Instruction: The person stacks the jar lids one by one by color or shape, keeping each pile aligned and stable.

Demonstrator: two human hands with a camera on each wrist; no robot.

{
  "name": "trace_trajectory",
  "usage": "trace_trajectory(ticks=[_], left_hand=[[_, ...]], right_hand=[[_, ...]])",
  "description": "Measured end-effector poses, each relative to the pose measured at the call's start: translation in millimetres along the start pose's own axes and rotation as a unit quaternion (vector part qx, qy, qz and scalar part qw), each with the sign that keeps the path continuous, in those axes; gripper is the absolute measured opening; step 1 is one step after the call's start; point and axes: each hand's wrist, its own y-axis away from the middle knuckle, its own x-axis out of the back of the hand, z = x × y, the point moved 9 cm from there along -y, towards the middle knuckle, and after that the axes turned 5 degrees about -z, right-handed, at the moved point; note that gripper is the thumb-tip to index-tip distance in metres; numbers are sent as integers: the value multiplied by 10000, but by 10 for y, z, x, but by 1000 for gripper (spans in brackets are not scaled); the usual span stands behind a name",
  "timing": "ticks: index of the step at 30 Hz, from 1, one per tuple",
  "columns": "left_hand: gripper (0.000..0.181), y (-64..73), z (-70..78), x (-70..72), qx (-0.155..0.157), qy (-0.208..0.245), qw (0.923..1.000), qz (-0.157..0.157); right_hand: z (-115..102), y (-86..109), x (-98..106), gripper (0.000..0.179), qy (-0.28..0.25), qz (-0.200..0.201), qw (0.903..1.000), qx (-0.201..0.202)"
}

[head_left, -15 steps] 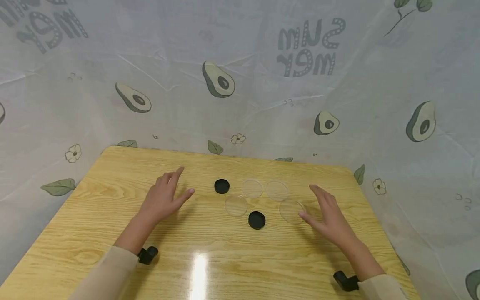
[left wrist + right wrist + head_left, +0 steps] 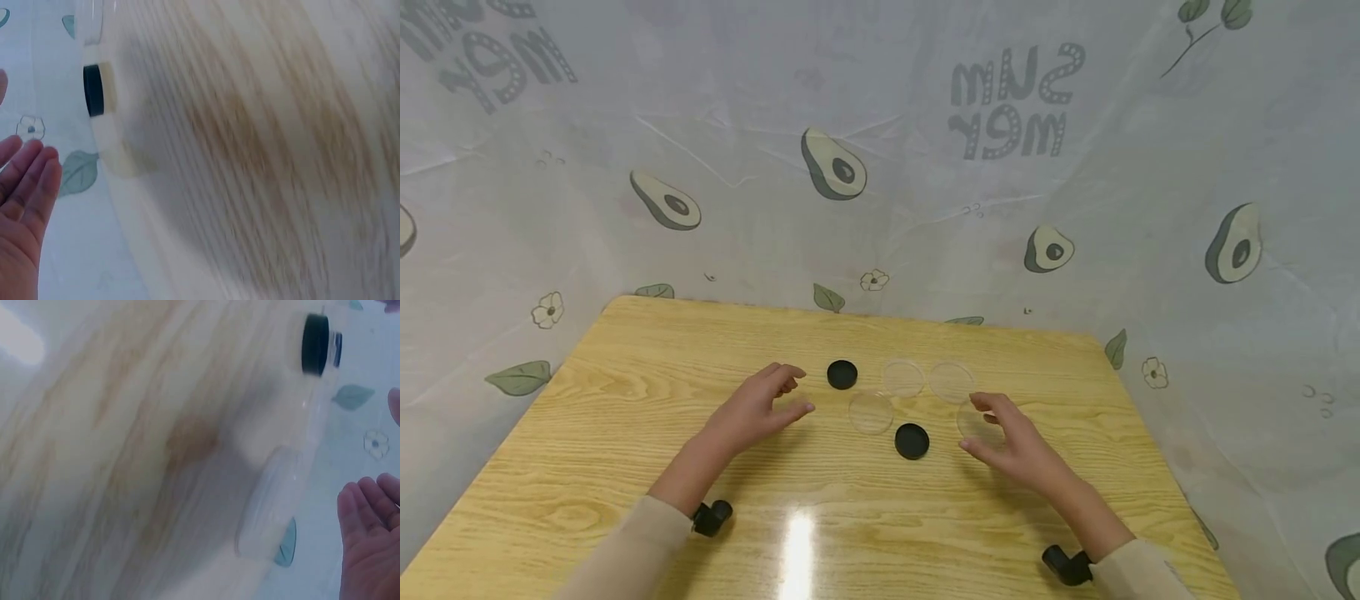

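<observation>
My left hand (image 2: 756,412) hovers above the table, thumb and fingers apart with nothing between them. To its right lies a shallow black round lid (image 2: 842,375). A second black lid (image 2: 912,442), raised rim facing up, lies nearer the middle. Clear shallow discs, dish-like, lie around them: one between the lids (image 2: 871,413), one farther back (image 2: 902,379), one beside that (image 2: 952,382). Another clear disc (image 2: 967,421) is partly hidden by my right hand (image 2: 1018,442), which holds nothing. In the right wrist view that clear disc (image 2: 272,506) shows a low side wall.
The wood-grain table (image 2: 820,492) carries a bright light reflection near its front. Behind and beside it hangs a pale curtain (image 2: 737,108) printed with avocados, leaves and flowers. A black camera (image 2: 711,517) sits on the left wrist, and another camera (image 2: 1067,567) on the right.
Both hands have moved inward, the left one to the right and the right one to the left, over part of a clear disc. Their fingers have bent more. The lids and discs stay put.
</observation>
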Motion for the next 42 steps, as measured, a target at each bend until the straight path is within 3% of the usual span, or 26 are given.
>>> trace_trajectory(ticks=[8,15,22,32,42], left_hand=[[53,-67,155,-277,-391,571,9966,-448],[49,-66,338,-444,-900,167,9938,-635],[47,-123,512,-689,-1130,198,9897,-857],[50,-221,720,-1078,-1022,64,9868,-1252],[54,-224,794,-1209,-828,-72,9886,-1255]], right_hand=[[-97,-75,-230,69,-433,-426,9980,168],[-166,-114,-378,68,-499,-681,9960,278],[-151,-137,-472,68,-501,-782,9954,238],[-87,-201,-627,70,-622,-1016,9928,-149],[-109,-255,-655,69,-518,-962,9938,-177]])
